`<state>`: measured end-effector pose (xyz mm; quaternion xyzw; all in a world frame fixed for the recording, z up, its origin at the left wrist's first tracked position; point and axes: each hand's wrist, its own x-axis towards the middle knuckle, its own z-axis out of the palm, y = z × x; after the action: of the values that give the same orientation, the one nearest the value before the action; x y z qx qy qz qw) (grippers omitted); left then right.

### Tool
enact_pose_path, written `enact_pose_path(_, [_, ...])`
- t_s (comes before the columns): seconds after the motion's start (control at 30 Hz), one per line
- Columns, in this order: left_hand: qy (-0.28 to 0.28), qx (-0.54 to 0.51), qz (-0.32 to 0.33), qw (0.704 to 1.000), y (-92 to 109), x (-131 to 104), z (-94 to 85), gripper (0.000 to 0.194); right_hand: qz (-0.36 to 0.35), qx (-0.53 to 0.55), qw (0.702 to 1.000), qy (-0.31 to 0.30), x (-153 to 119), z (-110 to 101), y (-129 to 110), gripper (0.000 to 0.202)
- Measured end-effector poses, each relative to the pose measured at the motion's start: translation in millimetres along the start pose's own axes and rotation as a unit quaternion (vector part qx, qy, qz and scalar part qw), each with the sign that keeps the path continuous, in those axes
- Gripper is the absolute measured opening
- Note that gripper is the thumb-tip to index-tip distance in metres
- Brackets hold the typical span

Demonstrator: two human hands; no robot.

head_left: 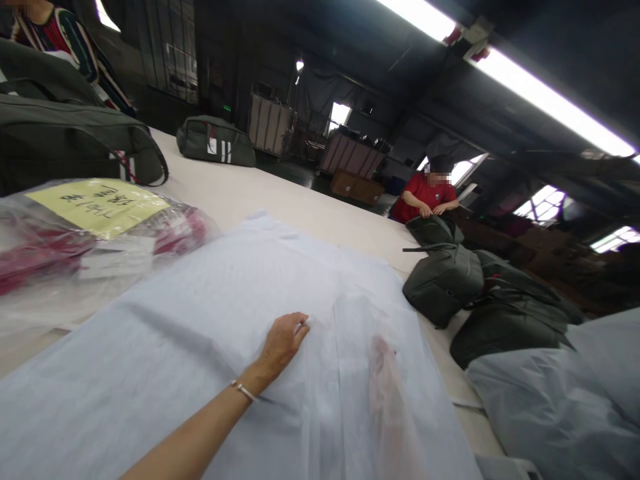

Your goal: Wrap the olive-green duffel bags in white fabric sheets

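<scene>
A large translucent white plastic sheet or bag (200, 333) is spread over the near part of the table. My left hand (284, 341), with a bracelet at the wrist, pinches the plastic near its middle, thumb and fingertips together. To its right, my right hand (384, 360) shows faintly through a layer of the plastic, which covers the hand and forearm. The fingers there point away from me, and their exact pose is blurred by the film.
Dark green bags stand at the left (65, 143), the far edge (215, 141) and the right (445, 283) of the pale table (300, 200). A clear bag with a yellow note (103, 207) lies left. More plastic (550, 400) is at right. A person in red (420, 193) handles a bag.
</scene>
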<state>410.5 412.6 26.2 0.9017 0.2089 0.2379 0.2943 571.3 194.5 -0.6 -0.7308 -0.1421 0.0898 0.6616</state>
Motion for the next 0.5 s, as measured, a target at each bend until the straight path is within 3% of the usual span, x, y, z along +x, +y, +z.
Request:
enact_pose_path(0.13, [0.044, -0.040, 0.006, 0.998, 24.1, -1.1, -4.0, 0.031, 0.043, 0.124, 0.989, 0.067, 1.4, 2.4, -5.2, 0.040])
enact_pose_path(0.23, [0.003, -0.017, 0.055, 0.998, 34.5, -10.9, 16.7, 0.039, 0.048, 0.158, 0.978, 0.128, 4.4, 1.0, -11.4, 0.045])
enact_pose_path(0.37, [-0.144, 0.096, 0.108, 0.979, 26.2, -25.4, 55.0, 0.070, 0.046, 0.087, 0.986, 0.131, 8.3, -2.4, -27.1, 0.056])
enact_pose_path(0.5, [-0.152, 0.149, 0.098, 0.972, 14.8, -29.6, 70.4, 0.077, -0.049, -0.063, 0.988, 0.128, 13.8, -3.8, -27.3, 0.066])
